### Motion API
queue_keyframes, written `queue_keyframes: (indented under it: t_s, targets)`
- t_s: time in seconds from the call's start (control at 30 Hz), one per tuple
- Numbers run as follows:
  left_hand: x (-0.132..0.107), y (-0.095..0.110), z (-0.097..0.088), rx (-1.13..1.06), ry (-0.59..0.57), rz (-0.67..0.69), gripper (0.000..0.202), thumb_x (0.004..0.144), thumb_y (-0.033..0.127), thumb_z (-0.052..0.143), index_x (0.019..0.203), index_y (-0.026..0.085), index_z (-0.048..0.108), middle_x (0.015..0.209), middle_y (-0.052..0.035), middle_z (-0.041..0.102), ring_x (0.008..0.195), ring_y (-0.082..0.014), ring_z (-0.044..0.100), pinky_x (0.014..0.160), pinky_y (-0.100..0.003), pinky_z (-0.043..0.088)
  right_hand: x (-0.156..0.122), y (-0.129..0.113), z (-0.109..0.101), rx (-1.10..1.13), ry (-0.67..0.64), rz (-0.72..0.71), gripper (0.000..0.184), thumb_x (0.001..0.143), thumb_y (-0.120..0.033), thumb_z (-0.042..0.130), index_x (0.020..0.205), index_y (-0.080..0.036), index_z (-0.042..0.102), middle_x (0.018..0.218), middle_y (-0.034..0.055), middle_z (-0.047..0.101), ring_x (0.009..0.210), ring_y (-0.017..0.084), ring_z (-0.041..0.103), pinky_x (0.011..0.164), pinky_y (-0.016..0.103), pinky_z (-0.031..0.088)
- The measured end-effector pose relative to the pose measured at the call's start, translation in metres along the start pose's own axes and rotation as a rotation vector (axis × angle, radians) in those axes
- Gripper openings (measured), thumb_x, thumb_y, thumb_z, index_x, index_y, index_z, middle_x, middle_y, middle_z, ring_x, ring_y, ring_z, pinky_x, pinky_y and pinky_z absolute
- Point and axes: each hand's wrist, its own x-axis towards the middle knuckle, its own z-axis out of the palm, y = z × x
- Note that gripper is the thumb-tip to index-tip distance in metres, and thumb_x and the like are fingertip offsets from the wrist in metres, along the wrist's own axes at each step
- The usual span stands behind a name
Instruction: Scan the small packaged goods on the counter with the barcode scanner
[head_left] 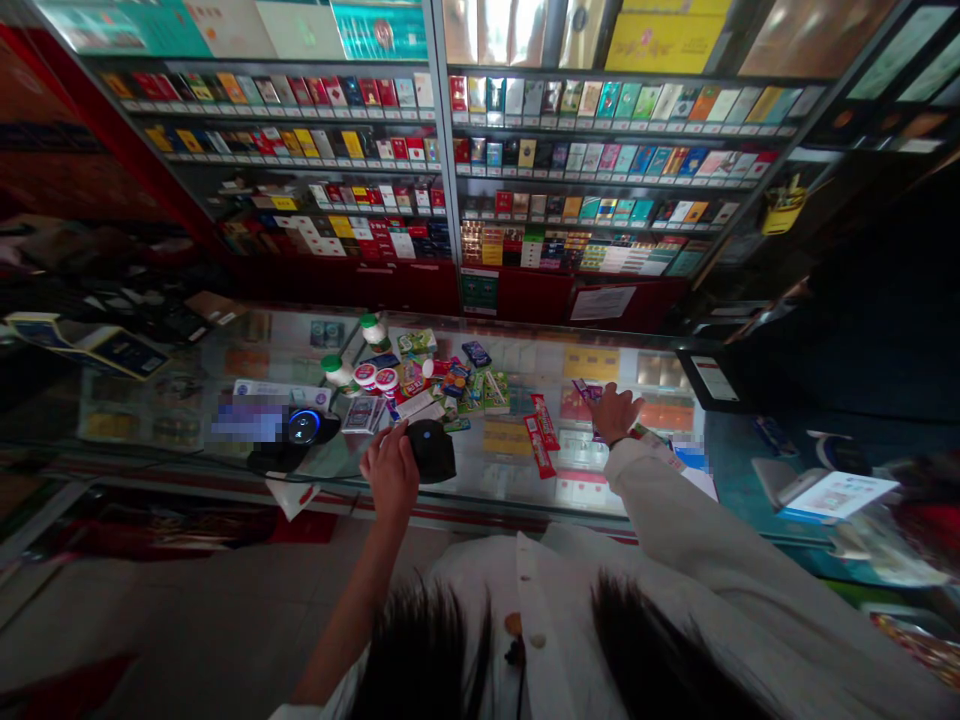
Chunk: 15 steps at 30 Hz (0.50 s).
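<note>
Head view, and here's the left hand (391,468) over the glass counter (529,368), fingers loosely curled against the near-left side of a black device (433,452), though whether they've really closed on it I can't tell from here. Over to the right hand (616,412), its fingers bent and slightly spread over a purple packet (583,388) lying on the glass, a touch by the look of it, how firm I can't say, with two red packets (540,445) just beside and the heap of small colourful packs (491,392) beyond the device.
</note>
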Motion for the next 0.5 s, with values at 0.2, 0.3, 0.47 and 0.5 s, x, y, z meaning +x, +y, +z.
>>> queue_keyframes:
  t_s: [0.2, 0.3, 0.47, 0.5]
  targets:
    - [0.000, 0.001, -0.002, 0.003, -0.005, 0.013, 0.053, 0.108, 0.040, 0.024, 0.138, 0.019, 0.062, 0.130, -0.0141, 0.072, 0.135, -0.0292, 0.051, 0.110, -0.048, 0.031, -0.007, 0.000, 0.002, -0.010, -0.015, -0.044, 0.050, 0.098, -0.048, 0.057, 0.126, -0.008, 0.061, 0.108, 0.0232, 0.069, 0.112, 0.036, 0.054, 0.099, 0.052, 0.024]
    - [0.000, 0.004, -0.005, 0.011, 0.004, 0.026, 0.053, 0.108, 0.040, 0.024, 0.139, 0.019, 0.061, 0.133, -0.0138, 0.070, 0.136, -0.0290, 0.051, 0.112, -0.048, 0.031, -0.015, -0.001, 0.003, 0.005, -0.020, -0.033, 0.049, 0.095, -0.047, 0.060, 0.128, -0.010, 0.060, 0.112, 0.0208, 0.070, 0.116, 0.036, 0.052, 0.103, 0.054, 0.023]
    - [0.003, 0.017, -0.008, 0.028, 0.038, 0.087, 0.053, 0.108, 0.039, 0.026, 0.147, 0.019, 0.055, 0.145, -0.0139, 0.063, 0.142, -0.0294, 0.046, 0.115, -0.048, 0.030, -0.038, -0.006, -0.004, 0.085, 0.091, -0.064, 0.050, 0.095, -0.046, 0.057, 0.137, -0.017, 0.057, 0.132, 0.0183, 0.066, 0.130, 0.035, 0.043, 0.109, 0.056, 0.019]
    - [0.004, 0.021, -0.007, 0.028, 0.039, 0.104, 0.052, 0.108, 0.040, 0.028, 0.148, 0.019, 0.054, 0.146, -0.0136, 0.062, 0.143, -0.0295, 0.045, 0.116, -0.048, 0.029, -0.044, -0.007, -0.006, 0.094, 0.094, -0.087, 0.048, 0.095, -0.045, 0.056, 0.136, -0.019, 0.059, 0.136, 0.0179, 0.064, 0.131, 0.035, 0.042, 0.109, 0.056, 0.019]
